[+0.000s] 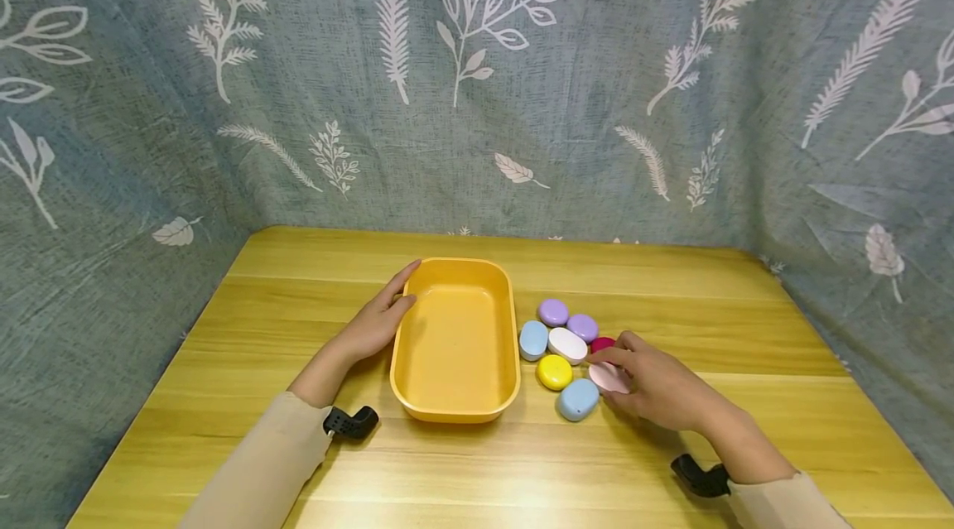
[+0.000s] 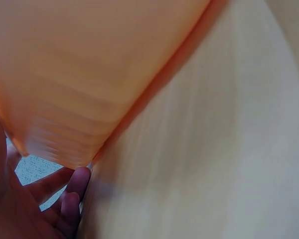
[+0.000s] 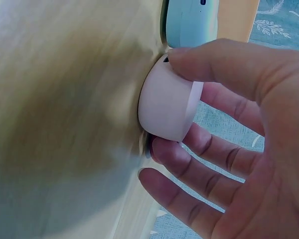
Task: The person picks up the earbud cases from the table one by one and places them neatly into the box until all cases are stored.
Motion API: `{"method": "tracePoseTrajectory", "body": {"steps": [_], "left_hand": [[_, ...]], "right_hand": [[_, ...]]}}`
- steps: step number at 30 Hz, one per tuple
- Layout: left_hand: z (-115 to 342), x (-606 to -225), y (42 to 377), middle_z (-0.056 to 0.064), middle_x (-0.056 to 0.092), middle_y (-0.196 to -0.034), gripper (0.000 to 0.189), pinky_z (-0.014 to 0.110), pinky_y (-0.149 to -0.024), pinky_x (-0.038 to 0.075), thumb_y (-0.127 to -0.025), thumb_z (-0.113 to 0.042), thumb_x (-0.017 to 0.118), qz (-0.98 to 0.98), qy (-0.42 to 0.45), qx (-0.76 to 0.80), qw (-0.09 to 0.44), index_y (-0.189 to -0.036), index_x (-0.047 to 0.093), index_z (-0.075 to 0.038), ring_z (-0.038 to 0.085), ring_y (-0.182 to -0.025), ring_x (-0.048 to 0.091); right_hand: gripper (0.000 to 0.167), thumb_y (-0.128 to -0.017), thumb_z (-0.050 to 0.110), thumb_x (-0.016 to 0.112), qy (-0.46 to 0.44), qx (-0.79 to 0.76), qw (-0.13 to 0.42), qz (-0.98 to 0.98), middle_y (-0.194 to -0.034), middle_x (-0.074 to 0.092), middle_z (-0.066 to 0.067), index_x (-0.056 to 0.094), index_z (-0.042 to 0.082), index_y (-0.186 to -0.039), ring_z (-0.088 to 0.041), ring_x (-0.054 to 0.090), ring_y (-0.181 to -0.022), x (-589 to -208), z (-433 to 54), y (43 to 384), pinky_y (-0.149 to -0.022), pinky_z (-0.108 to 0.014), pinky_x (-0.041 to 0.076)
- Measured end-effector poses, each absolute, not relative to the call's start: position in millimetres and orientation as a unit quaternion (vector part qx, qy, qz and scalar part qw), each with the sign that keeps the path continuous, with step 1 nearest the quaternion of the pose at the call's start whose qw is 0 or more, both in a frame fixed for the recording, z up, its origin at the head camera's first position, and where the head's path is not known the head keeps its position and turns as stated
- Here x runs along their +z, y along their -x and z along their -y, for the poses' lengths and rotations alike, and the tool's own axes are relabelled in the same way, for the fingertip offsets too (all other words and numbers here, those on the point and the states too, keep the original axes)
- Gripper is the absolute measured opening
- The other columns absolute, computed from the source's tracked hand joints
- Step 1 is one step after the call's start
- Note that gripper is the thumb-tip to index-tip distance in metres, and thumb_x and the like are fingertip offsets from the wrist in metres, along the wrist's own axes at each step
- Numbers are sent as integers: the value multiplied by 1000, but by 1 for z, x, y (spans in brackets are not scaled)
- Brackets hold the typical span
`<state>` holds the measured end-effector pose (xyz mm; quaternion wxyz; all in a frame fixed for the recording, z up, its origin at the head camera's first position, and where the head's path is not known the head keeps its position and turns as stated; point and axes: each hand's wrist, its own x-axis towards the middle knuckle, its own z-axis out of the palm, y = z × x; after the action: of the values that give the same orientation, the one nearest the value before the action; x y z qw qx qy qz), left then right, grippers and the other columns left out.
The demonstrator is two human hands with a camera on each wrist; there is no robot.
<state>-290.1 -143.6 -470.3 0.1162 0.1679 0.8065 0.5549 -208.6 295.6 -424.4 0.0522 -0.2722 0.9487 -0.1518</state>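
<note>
Head view, pale pink case (image 1: 609,380): right of the yellow tray (image 1: 455,415), at the left end of the right hand (image 1: 663,387), the nearer hand; long axis roughly left-right, partly covered.
Left wrist view, left hand (image 2: 27,211): grip clamped on the tray's wall.
Right wrist view, right hand: grip clamped on the case.
</note>
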Motion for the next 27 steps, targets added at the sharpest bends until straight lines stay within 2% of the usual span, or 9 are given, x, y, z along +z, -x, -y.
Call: {"method": "tracePoseTrajectory", "body": {"steps": [4,8,11,18,27], "left_hand": [[143,-470,289,3,9,-176,57,60,-123,31,-115,-31,34,-809,-166,551,115,-163,11,-50,37,-157,27],[143,-470,289,2,7,-176,58,61,-125,27,-115,-30,34,-814,-165,546,110,-165,10,-46,37,-159,21],[143,-470,288,1,8,-176,59,61,-125,26,-115,-30,35,-817,-164,542,108,-166,10,-43,37,-159,21],[141,-469,284,-9,5,-175,59,60,-127,23,-115,-31,35,-821,-164,538,105,-163,8,-50,35,-160,17],[139,-469,279,-8,4,-176,59,61,-125,26,-115,-31,34,-817,-165,542,103,-163,6,-50,36,-160,21]], "right_hand": [[40,-90,22,82,276,-148,47,-948,-103,54,1,70,21,-129,-6,44,-77,-424,-296,209,-65,-21,38],[41,-90,20,82,278,-147,45,-948,-102,53,2,70,20,-129,-6,44,-76,-424,-297,209,-65,-21,38],[42,-90,20,82,276,-149,48,-948,-100,53,3,70,19,-130,-6,44,-75,-424,-297,209,-64,-21,38],[44,-90,21,81,274,-157,55,-947,-106,55,2,69,19,-132,-7,48,-79,-422,-300,208,-68,-21,42],[45,-89,19,82,281,-167,48,-944,-104,57,3,69,19,-132,-9,52,-82,-413,-302,205,-67,-22,44]]}}
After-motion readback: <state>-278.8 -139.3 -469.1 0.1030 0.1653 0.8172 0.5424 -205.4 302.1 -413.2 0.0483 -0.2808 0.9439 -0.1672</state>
